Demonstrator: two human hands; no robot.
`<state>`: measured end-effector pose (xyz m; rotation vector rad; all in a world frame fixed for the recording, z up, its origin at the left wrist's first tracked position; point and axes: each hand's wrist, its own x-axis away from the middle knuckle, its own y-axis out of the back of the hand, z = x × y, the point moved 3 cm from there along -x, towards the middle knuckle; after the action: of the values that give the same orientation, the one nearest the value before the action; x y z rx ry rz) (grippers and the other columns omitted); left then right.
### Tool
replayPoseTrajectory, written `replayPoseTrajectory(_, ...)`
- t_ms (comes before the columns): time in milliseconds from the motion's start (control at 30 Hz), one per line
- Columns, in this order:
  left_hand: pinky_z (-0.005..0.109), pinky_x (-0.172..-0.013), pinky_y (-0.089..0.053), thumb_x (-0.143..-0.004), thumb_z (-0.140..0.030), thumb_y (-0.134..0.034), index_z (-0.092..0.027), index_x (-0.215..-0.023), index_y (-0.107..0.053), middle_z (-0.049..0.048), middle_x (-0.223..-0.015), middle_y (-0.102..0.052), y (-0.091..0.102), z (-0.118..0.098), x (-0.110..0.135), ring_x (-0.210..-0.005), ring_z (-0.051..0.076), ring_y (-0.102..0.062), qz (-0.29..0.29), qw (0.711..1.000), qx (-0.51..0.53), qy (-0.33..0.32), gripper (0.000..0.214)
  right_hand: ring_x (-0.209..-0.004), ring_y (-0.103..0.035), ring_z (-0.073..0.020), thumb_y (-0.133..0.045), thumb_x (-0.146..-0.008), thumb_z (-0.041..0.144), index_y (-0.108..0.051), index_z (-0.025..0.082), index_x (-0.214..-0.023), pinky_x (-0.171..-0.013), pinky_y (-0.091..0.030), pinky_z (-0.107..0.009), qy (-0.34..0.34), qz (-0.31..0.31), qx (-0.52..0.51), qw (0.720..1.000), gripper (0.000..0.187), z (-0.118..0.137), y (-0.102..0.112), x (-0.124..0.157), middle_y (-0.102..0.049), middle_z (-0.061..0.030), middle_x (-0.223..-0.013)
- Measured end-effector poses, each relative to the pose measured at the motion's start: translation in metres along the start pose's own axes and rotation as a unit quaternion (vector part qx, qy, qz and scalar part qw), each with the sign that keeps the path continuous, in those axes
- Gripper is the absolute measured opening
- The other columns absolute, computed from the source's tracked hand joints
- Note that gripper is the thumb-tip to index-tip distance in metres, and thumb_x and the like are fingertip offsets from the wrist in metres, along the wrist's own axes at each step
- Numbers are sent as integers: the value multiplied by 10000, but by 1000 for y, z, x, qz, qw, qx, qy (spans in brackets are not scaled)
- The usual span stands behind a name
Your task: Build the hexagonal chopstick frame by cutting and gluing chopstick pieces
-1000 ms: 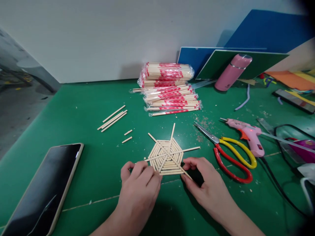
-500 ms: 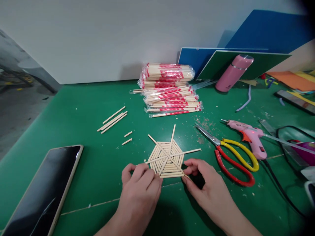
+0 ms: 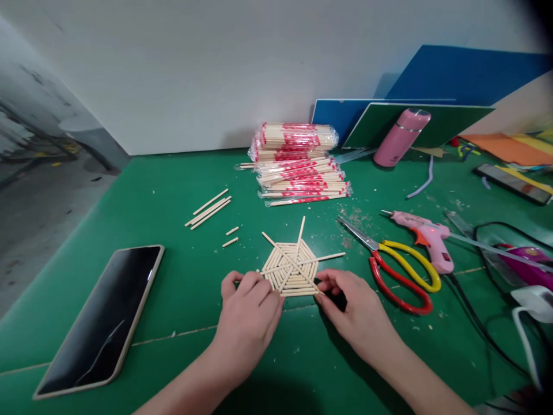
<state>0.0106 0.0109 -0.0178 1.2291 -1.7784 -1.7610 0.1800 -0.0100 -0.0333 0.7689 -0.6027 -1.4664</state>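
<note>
A spiderweb-shaped piece made of chopsticks (image 3: 298,266) lies flat on the green table, with crossing spokes over rings of short sticks. My left hand (image 3: 250,305) is closed at its lower-left corner, the fingers curled over a spoke end and hiding it. On the lower-right corner, my right hand (image 3: 352,297) pinches the end of another spoke between thumb and fingers. Two short stick pieces (image 3: 230,242) and several longer cut sticks (image 3: 209,211) lie loose to the upper left.
Scissors with red and yellow handles (image 3: 401,268) lie right of the web, beside a pink glue gun (image 3: 425,233) with its cord. Wrapped chopsticks (image 3: 298,158) are piled at the back. A phone (image 3: 101,320) lies at left; a pink bottle (image 3: 401,138) stands before the boards (image 3: 453,124).
The camera view has shifted, so the tabletop things appear slightly displaced. Both hands keep their places at the web's lower corners, with little visible finger movement.
</note>
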Motion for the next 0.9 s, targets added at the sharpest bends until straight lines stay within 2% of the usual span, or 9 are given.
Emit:
replayPoseTrajectory(400, 392, -775, -273, -808, -166, -435, -167, -604, -549, -11, -620, -546, 0, -1, -7, -731, 159, -462, -11, 1000, 2, 8, 234, -761, -549, -178, -499, -728, 157, -502, 201, -1006, -689, -425, -332, 26, 16, -10, 999, 281, -4, 2, -12, -610, -22, -802)
replayPoseTrajectory(533, 400, -770, -273, -823, -185, -426, -169, -611, -548, -11, -613, -547, -1, 1, -6, -731, 165, -460, -19, 1000, 1, 10, 244, -809, -540, -173, -517, -725, 165, -484, 197, -1054, -725, -437, -334, 35, 16, -29, 999, 333, -6, 5, -11, -592, -35, -872)
replayPoseTrajectory(667, 396, -761, -275, -825, -185, -426, -171, -599, -534, -16, -599, -540, -1, 1, -5, -723, 164, -457, -19, 1000, 3, 16, 251, -800, -531, -163, -478, -780, 183, -572, 204, -883, -709, -436, -305, 50, 27, -43, 997, 141, -6, 11, -10, -573, -31, -823)
replayPoseTrajectory(900, 358, -710, -284, -814, -179, -421, -199, -640, -547, -25, -598, -545, -2, 2, -8, -704, 155, -448, -11, 1000, 17, -1, 216, -732, -514, -154, -452, -805, 175, -590, 204, -789, -640, -427, -288, 46, 68, -33, 996, 142, -7, 11, -12, -545, -22, -750)
